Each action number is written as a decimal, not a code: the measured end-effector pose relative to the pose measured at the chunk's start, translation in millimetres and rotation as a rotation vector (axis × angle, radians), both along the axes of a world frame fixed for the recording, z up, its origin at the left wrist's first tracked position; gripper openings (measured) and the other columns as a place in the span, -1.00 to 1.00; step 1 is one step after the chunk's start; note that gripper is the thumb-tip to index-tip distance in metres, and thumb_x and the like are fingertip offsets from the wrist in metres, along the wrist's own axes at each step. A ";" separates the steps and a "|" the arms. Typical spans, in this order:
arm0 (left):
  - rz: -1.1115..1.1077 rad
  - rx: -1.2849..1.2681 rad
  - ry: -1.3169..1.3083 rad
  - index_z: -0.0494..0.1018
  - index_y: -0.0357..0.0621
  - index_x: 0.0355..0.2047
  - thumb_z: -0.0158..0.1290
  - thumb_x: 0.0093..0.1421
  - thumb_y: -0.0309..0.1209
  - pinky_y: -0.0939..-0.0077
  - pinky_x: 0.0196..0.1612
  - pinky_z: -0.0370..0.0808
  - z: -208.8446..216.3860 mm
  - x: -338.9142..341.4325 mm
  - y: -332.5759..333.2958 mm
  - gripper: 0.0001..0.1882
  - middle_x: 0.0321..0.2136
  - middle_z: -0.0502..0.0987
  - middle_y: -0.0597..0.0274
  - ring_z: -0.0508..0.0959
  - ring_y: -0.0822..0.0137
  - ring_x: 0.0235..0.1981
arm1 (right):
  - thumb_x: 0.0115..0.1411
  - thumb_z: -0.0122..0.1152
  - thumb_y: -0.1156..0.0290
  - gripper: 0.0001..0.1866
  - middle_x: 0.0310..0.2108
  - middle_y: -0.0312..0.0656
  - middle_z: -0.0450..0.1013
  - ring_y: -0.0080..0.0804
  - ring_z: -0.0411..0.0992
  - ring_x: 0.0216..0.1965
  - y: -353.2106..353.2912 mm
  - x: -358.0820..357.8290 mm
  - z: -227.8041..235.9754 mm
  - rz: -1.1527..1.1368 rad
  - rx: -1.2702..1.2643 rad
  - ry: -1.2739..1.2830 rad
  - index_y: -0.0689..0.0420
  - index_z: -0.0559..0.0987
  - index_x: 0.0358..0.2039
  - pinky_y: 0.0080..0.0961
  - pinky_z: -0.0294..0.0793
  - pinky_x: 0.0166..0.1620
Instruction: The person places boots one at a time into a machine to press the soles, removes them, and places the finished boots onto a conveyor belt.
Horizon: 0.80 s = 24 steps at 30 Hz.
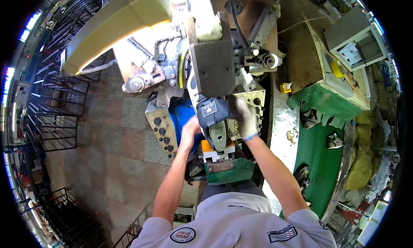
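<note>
A dark navy shoe upper [214, 111] with a pale patch sits over a green shoe last [218, 135], under the dark metal block [213, 67] of a machine. My bare left hand [190, 130] holds the shoe's left side, its fingertips hidden behind it. On the other side my right hand [246, 120], in a pale glove with a blue cuff, closes on the shoe and is partly smeared by motion. Beneath the last's heel is an orange-and-white support [218, 151] above a green machine part [229, 172].
Knobbed control panels [161, 132] flank the machine on both sides. A yellow lamp-like cover [114, 31] arches at upper left. Rightward runs a green conveyor belt [318, 151] carrying several shoes, beside a wooden-topped cabinet [303, 46]. Black metal racks [58, 114] stand on the left.
</note>
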<state>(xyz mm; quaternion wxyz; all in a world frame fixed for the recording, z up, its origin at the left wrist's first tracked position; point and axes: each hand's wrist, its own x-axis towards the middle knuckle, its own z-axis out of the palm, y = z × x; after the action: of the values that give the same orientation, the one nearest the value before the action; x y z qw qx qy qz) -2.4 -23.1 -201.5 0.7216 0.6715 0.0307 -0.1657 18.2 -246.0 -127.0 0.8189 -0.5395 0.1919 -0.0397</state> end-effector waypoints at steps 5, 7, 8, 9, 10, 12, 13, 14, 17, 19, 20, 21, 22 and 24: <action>-0.446 0.394 0.178 0.46 -0.32 0.09 0.22 0.00 -0.23 0.23 0.07 0.47 -134.6 -95.0 41.6 -0.35 -0.02 0.59 -0.16 0.55 -0.11 0.06 | 0.40 0.04 0.03 -0.37 -0.02 0.09 0.55 -0.13 0.61 -0.13 -76.2 -101.2 29.2 0.010 -0.111 0.155 0.35 0.41 0.19 -0.32 0.63 -0.21; -0.574 0.408 0.288 0.49 -0.41 0.00 0.20 -0.04 -0.21 0.16 0.02 0.51 -157.9 -79.7 50.8 -0.36 -0.06 0.59 -0.24 0.57 -0.12 0.03 | 0.35 0.17 0.09 -0.38 -0.06 0.03 0.57 -0.19 0.62 -0.16 -81.2 -131.0 31.6 -0.061 -0.054 0.207 0.39 0.42 0.19 -0.36 0.65 -0.21; -0.538 0.490 0.252 0.49 -0.41 0.00 0.18 -0.03 -0.18 0.14 0.03 0.50 -165.5 -78.3 47.4 -0.35 -0.07 0.58 -0.28 0.56 -0.15 0.03 | 0.34 0.19 0.13 -0.39 -0.06 0.04 0.56 -0.18 0.62 -0.17 -90.0 -134.0 20.3 -0.097 -0.039 0.217 0.40 0.41 0.19 -0.35 0.64 -0.21; -0.494 0.578 0.216 0.48 -0.41 0.01 0.17 -0.02 -0.15 0.12 0.04 0.50 -169.6 -75.3 47.2 -0.34 -0.07 0.57 -0.32 0.56 -0.17 0.03 | 0.34 0.19 0.15 -0.40 -0.06 0.05 0.56 -0.17 0.62 -0.17 -90.7 -125.1 20.8 -0.060 -0.036 0.195 0.40 0.41 0.18 -0.34 0.64 -0.22; -0.483 0.662 0.198 0.47 -0.41 0.01 0.16 -0.01 -0.11 0.10 0.04 0.49 -158.1 -81.6 44.0 -0.33 -0.07 0.56 -0.36 0.55 -0.19 0.03 | 0.34 0.20 0.17 -0.41 -0.06 0.05 0.56 -0.16 0.61 -0.18 -87.1 -132.3 26.2 -0.050 -0.033 0.201 0.40 0.41 0.18 -0.33 0.64 -0.22; -0.516 0.752 0.224 0.47 -0.40 0.02 0.17 0.00 -0.06 0.08 0.06 0.48 -111.6 -72.0 28.5 -0.30 -0.07 0.56 -0.35 0.54 -0.21 0.04 | 0.33 0.21 0.22 -0.42 -0.07 0.08 0.56 -0.13 0.61 -0.18 -78.4 -138.4 39.6 -0.075 -0.010 0.230 0.43 0.40 0.18 -0.31 0.63 -0.23; -0.489 0.756 0.247 0.47 -0.37 0.03 0.20 -0.02 -0.01 0.07 0.07 0.49 -92.6 -72.9 27.5 -0.27 -0.06 0.57 -0.32 0.54 -0.20 0.04 | 0.34 0.20 0.23 -0.43 -0.07 0.08 0.55 -0.12 0.61 -0.18 -76.4 -136.9 44.7 -0.056 -0.006 0.206 0.43 0.40 0.18 -0.30 0.64 -0.22; -0.406 0.781 0.251 0.47 -0.35 0.03 0.21 -0.03 0.00 0.08 0.07 0.49 -71.8 -71.6 24.1 -0.25 -0.06 0.57 -0.31 0.55 -0.19 0.03 | 0.34 0.19 0.24 -0.43 -0.08 0.08 0.55 -0.12 0.61 -0.17 -77.8 -133.4 47.8 -0.040 -0.001 0.180 0.44 0.39 0.18 -0.29 0.64 -0.22; -0.169 0.919 0.334 0.46 -0.31 0.07 0.28 -0.10 0.06 0.10 0.06 0.50 1.7 -102.7 29.9 -0.17 -0.07 0.59 -0.27 0.58 -0.14 0.01 | 0.34 0.18 0.25 -0.42 -0.08 0.09 0.55 -0.11 0.60 -0.17 -81.5 -133.9 55.0 -0.016 0.005 0.171 0.45 0.37 0.19 -0.29 0.65 -0.20; 0.003 0.904 0.351 0.39 -0.23 0.20 0.36 -0.14 0.00 0.12 0.06 0.50 46.6 -129.6 51.8 -0.07 -0.07 0.60 -0.24 0.59 -0.14 -0.01 | 0.33 0.20 0.25 -0.40 -0.06 0.11 0.53 -0.10 0.60 -0.13 -78.7 -142.8 68.9 0.025 0.028 0.144 0.45 0.35 0.20 -0.31 0.65 -0.18; 0.106 0.949 0.343 0.36 -0.20 0.24 0.38 -0.16 -0.04 0.12 0.05 0.50 75.7 -140.0 59.9 -0.04 -0.07 0.60 -0.23 0.60 -0.14 -0.02 | 0.33 0.20 0.25 -0.39 -0.05 0.12 0.52 -0.09 0.59 -0.12 -74.9 -144.6 81.0 0.047 0.016 0.125 0.46 0.34 0.21 -0.32 0.65 -0.17; 0.191 0.927 0.289 0.33 -0.19 0.27 0.40 -0.16 -0.11 0.17 0.05 0.51 100.0 -149.5 71.7 -0.04 -0.07 0.61 -0.22 0.61 -0.10 -0.03 | 0.32 0.22 0.24 -0.37 -0.03 0.13 0.52 -0.09 0.59 -0.10 -70.9 -149.4 88.5 0.075 -0.006 0.107 0.46 0.33 0.21 -0.34 0.65 -0.15; 0.266 0.907 0.228 0.31 -0.17 0.29 0.42 -0.16 -0.18 0.21 0.04 0.52 125.1 -158.4 80.9 -0.03 -0.07 0.61 -0.21 0.63 -0.07 -0.05 | 0.31 0.23 0.22 -0.36 -0.03 0.14 0.52 -0.09 0.59 -0.09 -65.4 -153.5 92.9 0.103 -0.012 0.099 0.46 0.34 0.21 -0.34 0.64 -0.13; 0.361 0.658 0.127 0.29 -0.22 0.30 0.41 -0.16 -0.42 0.39 -0.05 0.54 186.1 -163.9 86.4 -0.04 -0.14 0.65 -0.03 0.66 0.22 -0.15 | 0.27 0.28 0.18 -0.28 0.00 0.21 0.49 -0.03 0.59 -0.08 -46.3 -156.8 108.1 0.215 0.000 0.057 0.49 0.29 0.23 -0.32 0.67 -0.14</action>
<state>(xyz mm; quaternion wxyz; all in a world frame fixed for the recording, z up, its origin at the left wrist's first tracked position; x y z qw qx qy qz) -166.3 63.3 -15.4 0.4814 0.8396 0.2446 -0.0585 -138.6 -292.2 -18.9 0.8126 -0.5580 0.1560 0.0637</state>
